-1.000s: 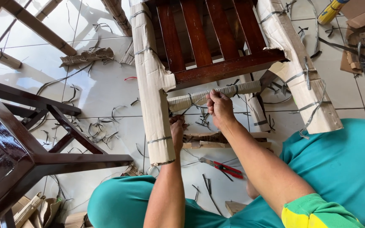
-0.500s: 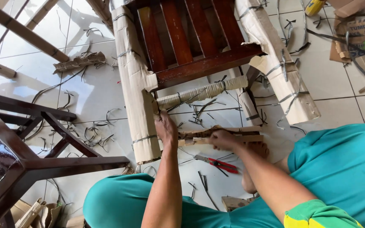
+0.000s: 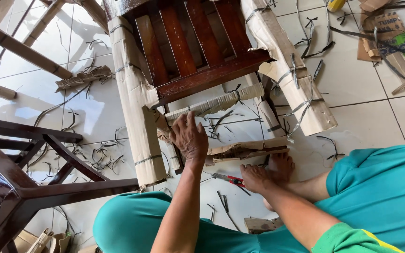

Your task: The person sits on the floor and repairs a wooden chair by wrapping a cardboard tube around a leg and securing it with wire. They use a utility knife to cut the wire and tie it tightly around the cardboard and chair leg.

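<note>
Two hands low near the chair (image 3: 198, 51): your left hand (image 3: 189, 138) lies spread, fingers released, on the cardboard-wrapped rail (image 3: 219, 104) by the wrapped leg (image 3: 137, 107). Your right hand (image 3: 255, 178) is at the red-handled cutters (image 3: 228, 178) on the floor; can't tell if the grip has clenched. Torn cardboard (image 3: 247, 150) lies btwn both.

chair (image 3: 202, 70) top cut off; right hand (image 3: 255, 178) hides cutter (image 3: 228, 178) handles.

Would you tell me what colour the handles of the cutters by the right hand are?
Red, seen in the head view: the cutters lie on the tiles beside the right hand.
</note>
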